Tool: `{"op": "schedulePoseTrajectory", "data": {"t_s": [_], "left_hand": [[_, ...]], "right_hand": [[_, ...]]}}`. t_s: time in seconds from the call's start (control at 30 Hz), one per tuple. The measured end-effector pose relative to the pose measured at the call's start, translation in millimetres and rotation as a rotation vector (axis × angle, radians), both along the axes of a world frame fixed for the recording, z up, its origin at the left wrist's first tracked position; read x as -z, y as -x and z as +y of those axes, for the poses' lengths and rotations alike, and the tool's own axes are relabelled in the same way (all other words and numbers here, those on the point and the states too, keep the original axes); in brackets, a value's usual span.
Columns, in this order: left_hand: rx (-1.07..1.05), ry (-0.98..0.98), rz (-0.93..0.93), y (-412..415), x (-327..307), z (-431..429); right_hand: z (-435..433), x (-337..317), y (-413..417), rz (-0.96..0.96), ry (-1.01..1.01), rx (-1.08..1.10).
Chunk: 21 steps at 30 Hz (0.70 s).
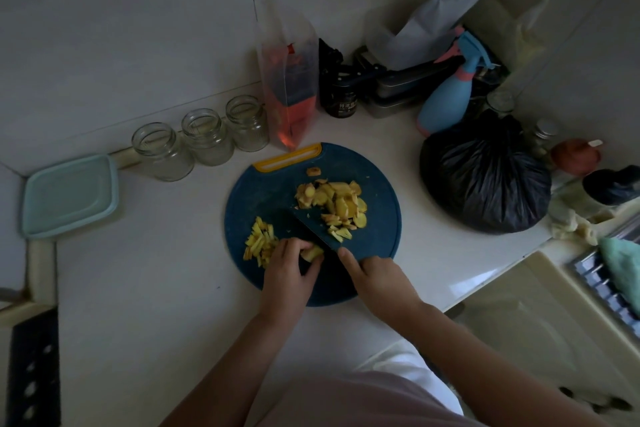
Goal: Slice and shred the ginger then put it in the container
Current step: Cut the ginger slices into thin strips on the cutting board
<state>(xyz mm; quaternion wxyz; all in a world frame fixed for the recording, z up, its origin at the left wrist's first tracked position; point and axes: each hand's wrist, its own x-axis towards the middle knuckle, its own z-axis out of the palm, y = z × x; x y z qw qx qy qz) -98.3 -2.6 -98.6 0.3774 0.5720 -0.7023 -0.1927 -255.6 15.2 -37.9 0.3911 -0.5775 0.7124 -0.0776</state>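
left hand [289, 272] holds 1 ginger piece [311, 252] | right hand [377, 279] grips 1 knife [310, 230] | 1 board [266, 191], 3 jars [207, 135] on desk [138, 270]

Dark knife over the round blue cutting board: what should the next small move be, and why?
Probably bring the dark knife down through the yellow ginger piece pinned by the left hand, cutting another strip. The right hand grips the knife, the blade sits right beside that piece, and a pile of unshredded ginger slices waits.
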Motion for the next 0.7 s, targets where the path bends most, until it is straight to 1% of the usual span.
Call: {"op": "schedulePoseTrajectory", "data": {"t_s": [0.13,0.27,0.33,0.53,0.7], "left_hand": [[0.017,-0.008,-0.020,-1.2,-0.5,-2.6],[0.040,0.001,0.001,-4.2,1.3,-0.5],[0.051,0.009,0.012,-5.2,0.5,-0.3],[0.024,-0.022,0.044,-5.0,-2.6,0.1],[-0.010,-0.092,0.054,-5.2,-3.2,1.1]], "right_hand": [[4.8,0.3,-9.6,0.033,0.033,-0.053],[4.2,4.9,-4.5,-0.021,0.021,0.013],[6.1,4.5,-4.5,-0.017,0.038,0.026],[17.8,3.1,-12.4,0.068,0.109,-0.049],[20.7,1.1,-16.5,0.145,0.157,-0.113]]}}
